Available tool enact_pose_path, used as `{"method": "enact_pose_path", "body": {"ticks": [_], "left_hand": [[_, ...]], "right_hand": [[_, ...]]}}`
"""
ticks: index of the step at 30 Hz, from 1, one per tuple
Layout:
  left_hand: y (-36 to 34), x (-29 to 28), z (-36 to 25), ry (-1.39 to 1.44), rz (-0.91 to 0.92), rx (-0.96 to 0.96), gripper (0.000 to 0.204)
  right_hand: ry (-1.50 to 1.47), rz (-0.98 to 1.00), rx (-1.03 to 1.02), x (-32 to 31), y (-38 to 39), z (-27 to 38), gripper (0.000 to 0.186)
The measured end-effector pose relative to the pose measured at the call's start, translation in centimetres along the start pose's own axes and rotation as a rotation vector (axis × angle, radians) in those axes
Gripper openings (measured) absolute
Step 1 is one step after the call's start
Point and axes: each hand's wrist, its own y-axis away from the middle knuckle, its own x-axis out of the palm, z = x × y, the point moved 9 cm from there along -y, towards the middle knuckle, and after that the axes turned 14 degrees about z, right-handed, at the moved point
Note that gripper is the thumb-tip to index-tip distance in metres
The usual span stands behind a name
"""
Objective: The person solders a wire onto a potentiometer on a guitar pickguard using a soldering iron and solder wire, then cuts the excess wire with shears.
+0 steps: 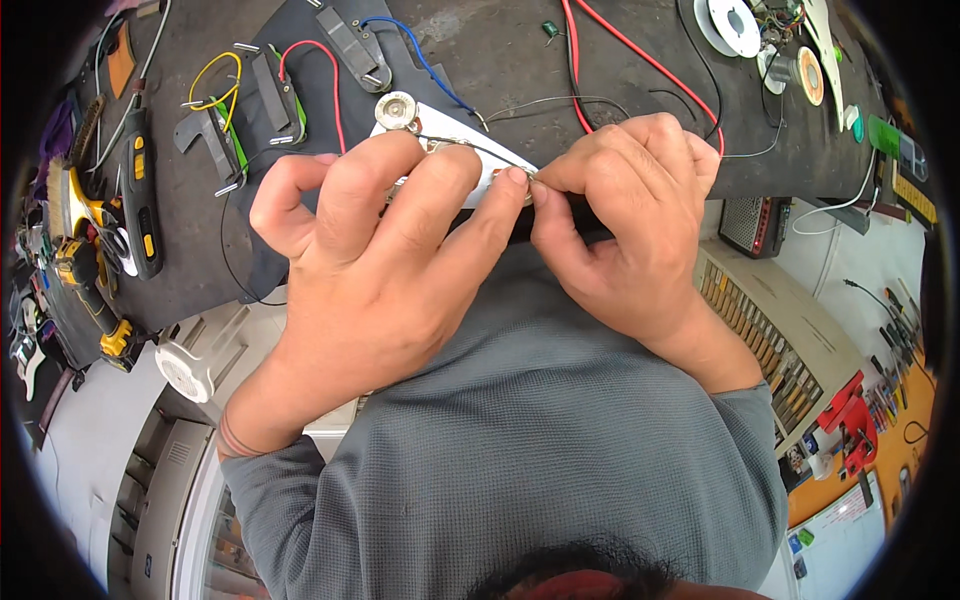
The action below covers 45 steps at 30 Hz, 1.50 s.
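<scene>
Both of my hands meet over a small white plate (480, 150) at the table's near edge. On its far left corner sits a round silver metal part (397, 110). A thin black wire (470, 144) crosses the plate toward my fingertips. My left hand (385, 240) is closed over the plate with bent fingers, its thumb pressed down at the right end beside a small red bit. Thumb and index finger of my right hand (625, 215) pinch the wire's end there. My fingers hide much of the plate and the exact contact point.
Grey clamp-like pieces with yellow (236, 75), red (335, 90) and blue (430, 65) wires lie at the far left. A black rotary tool (140, 195) and yellow drill (95, 290) rest left. Red cables (650, 50) and a white spool (730, 25) are far right.
</scene>
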Motion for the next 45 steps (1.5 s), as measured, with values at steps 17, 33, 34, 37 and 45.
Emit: {"method": "enact_pose_path", "body": {"ticks": [17, 33, 34, 37, 45], "left_hand": [[0.4, -0.2, -1.2, -0.166, 0.028, -0.046, 0.053], [7.3, -3.7, 1.3, 0.010, -0.229, -0.268, 0.030], [9.7, -3.5, 3.1, 0.052, -0.372, -0.380, 0.026], [18.8, -1.3, 6.5, 0.461, -0.817, -0.720, 0.015], [21.1, 5.9, 5.1, 1.257, -0.658, -1.118, 0.020]], "right_hand": [[-0.556, 0.522, -0.464, 1.2, -6.5, -1.8, 0.015], [-0.725, 0.705, -0.386, 2.4, -7.5, -2.6, 0.015], [-0.713, 0.696, -0.370, 2.2, -7.5, -2.7, 0.015], [-0.664, 0.672, -0.269, 1.5, -8.0, -3.1, 0.014], [-0.078, 0.536, -0.351, 0.9, -8.2, -1.8, 0.018]]}}
